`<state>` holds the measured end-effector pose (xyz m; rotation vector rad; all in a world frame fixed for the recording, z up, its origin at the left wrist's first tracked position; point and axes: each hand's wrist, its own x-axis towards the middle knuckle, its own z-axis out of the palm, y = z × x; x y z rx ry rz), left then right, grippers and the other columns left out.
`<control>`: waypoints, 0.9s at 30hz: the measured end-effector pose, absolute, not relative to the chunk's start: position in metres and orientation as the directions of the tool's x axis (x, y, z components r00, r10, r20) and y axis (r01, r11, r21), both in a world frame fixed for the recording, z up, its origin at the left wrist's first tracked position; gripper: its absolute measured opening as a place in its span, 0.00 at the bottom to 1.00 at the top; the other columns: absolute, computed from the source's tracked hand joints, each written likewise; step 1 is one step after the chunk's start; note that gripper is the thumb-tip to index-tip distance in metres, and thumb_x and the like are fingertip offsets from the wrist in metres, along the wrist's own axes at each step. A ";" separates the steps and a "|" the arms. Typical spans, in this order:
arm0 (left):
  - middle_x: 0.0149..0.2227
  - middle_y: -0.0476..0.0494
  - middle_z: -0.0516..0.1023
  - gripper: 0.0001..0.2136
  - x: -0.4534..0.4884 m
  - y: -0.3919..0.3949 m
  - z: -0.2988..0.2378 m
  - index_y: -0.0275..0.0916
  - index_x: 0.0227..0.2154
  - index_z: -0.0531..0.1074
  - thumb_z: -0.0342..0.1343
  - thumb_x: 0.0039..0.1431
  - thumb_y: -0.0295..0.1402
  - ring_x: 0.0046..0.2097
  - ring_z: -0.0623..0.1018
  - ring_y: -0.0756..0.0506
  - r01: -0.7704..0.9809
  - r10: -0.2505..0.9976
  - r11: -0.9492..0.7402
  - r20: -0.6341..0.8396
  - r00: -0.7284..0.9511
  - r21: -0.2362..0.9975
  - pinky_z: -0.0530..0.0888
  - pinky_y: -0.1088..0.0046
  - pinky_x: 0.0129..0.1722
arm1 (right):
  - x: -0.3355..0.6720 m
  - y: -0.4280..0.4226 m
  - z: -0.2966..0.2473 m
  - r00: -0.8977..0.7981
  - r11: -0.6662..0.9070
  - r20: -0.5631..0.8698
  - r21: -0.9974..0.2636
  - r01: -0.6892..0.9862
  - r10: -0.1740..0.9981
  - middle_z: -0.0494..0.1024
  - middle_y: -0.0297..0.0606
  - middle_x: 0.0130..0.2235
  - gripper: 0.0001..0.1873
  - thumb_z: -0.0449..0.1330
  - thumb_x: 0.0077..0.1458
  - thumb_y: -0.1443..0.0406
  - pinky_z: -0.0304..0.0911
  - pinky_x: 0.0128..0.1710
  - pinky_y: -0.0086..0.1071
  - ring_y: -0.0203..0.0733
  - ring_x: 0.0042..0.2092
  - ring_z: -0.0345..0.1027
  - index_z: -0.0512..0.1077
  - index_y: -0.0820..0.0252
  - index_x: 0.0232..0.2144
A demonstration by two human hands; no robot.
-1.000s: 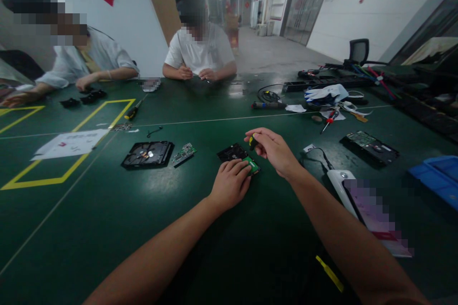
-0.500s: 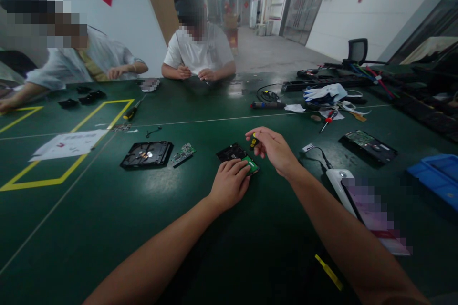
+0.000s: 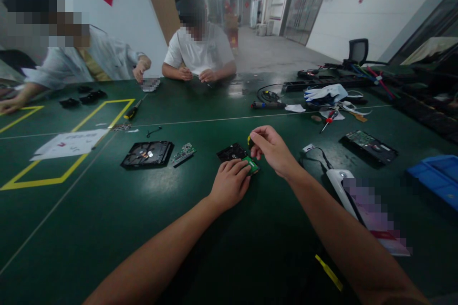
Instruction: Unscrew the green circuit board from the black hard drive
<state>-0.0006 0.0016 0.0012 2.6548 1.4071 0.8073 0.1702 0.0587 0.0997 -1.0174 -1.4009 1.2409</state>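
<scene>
A small black hard drive (image 3: pixel 232 152) with a green circuit board (image 3: pixel 251 165) lies on the green table (image 3: pixel 143 228) in front of me. My left hand (image 3: pixel 231 182) rests on its near edge, fingers pressed down on the board. Just above the drive, my right hand (image 3: pixel 272 148) is curled round a screwdriver with a yellow and black handle (image 3: pixel 250 141), held upright over the drive. The screwdriver's tip is hidden.
An opened hard drive (image 3: pixel 147 153) and a loose circuit board (image 3: pixel 184 152) lie to the left. Another drive (image 3: pixel 369 147), a white device (image 3: pixel 345 186) with cable, and a blue bin (image 3: pixel 434 176) sit right. Two people work at the far side, tools scattered.
My right hand has closed tighter on the screwdriver and shifted slightly toward the drive. A person at the far left moved a hand toward the object at the table's back.
</scene>
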 end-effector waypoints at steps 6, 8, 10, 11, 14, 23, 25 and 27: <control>0.60 0.41 0.77 0.17 -0.001 0.001 0.002 0.45 0.59 0.73 0.52 0.70 0.37 0.62 0.72 0.36 0.760 0.781 -0.592 0.426 0.457 0.270 0.69 0.48 0.61 | 0.174 0.057 0.106 -0.258 0.120 0.114 -0.993 0.011 0.959 0.77 0.34 0.32 0.08 0.59 0.62 0.58 0.58 0.25 0.31 0.35 0.27 0.68 0.74 0.55 0.39; 0.60 0.41 0.77 0.17 -0.001 0.001 0.002 0.44 0.59 0.73 0.52 0.70 0.37 0.63 0.72 0.36 0.760 0.782 -0.591 0.427 0.455 0.271 0.69 0.49 0.61 | 0.175 0.057 0.108 -0.248 0.127 0.112 -0.991 0.045 0.962 0.79 0.36 0.37 0.10 0.57 0.63 0.59 0.55 0.24 0.31 0.34 0.27 0.65 0.77 0.55 0.38; 0.60 0.41 0.77 0.17 -0.001 0.001 0.002 0.45 0.59 0.73 0.52 0.70 0.37 0.63 0.72 0.36 0.761 0.782 -0.590 0.428 0.454 0.271 0.69 0.48 0.61 | 0.176 0.058 0.108 -0.241 0.124 0.106 -0.991 0.060 0.965 0.80 0.38 0.40 0.12 0.56 0.63 0.59 0.53 0.24 0.31 0.34 0.28 0.63 0.79 0.54 0.39; 0.60 0.41 0.77 0.17 -0.001 0.001 0.002 0.45 0.59 0.73 0.52 0.70 0.36 0.63 0.72 0.36 0.762 0.782 -0.589 0.428 0.453 0.270 0.68 0.48 0.61 | 0.176 0.058 0.108 -0.240 0.122 0.104 -0.991 0.061 0.965 0.80 0.38 0.41 0.12 0.56 0.63 0.59 0.53 0.24 0.31 0.34 0.28 0.62 0.79 0.54 0.40; 0.60 0.41 0.77 0.17 -0.001 0.001 0.003 0.44 0.58 0.73 0.52 0.71 0.37 0.63 0.71 0.36 0.763 0.782 -0.589 0.426 0.455 0.267 0.68 0.48 0.61 | 0.174 0.057 0.108 -0.233 0.135 0.117 -0.989 0.062 0.966 0.81 0.39 0.42 0.13 0.57 0.63 0.57 0.54 0.24 0.30 0.34 0.28 0.62 0.79 0.55 0.42; 0.61 0.42 0.76 0.17 -0.001 0.000 0.002 0.45 0.59 0.72 0.52 0.71 0.37 0.63 0.71 0.36 0.762 0.780 -0.591 0.425 0.459 0.263 0.68 0.49 0.61 | 0.172 0.053 0.109 -0.243 0.096 0.100 -0.995 -0.027 0.965 0.80 0.37 0.41 0.07 0.59 0.61 0.60 0.61 0.24 0.31 0.33 0.25 0.69 0.71 0.56 0.39; 0.61 0.42 0.77 0.17 -0.001 0.000 0.002 0.44 0.59 0.72 0.52 0.71 0.37 0.63 0.71 0.36 0.763 0.781 -0.590 0.427 0.457 0.263 0.68 0.49 0.61 | 0.174 0.054 0.110 -0.243 0.117 0.111 -0.993 0.010 0.964 0.80 0.37 0.39 0.07 0.57 0.61 0.62 0.59 0.23 0.31 0.32 0.24 0.67 0.73 0.57 0.37; 0.60 0.42 0.77 0.17 0.000 0.000 0.003 0.44 0.59 0.72 0.52 0.71 0.37 0.63 0.71 0.36 0.763 0.780 -0.590 0.429 0.456 0.264 0.68 0.49 0.61 | 0.175 0.055 0.110 -0.222 0.137 0.125 -0.990 0.041 0.967 0.81 0.37 0.39 0.08 0.56 0.62 0.62 0.57 0.23 0.31 0.31 0.23 0.65 0.74 0.57 0.36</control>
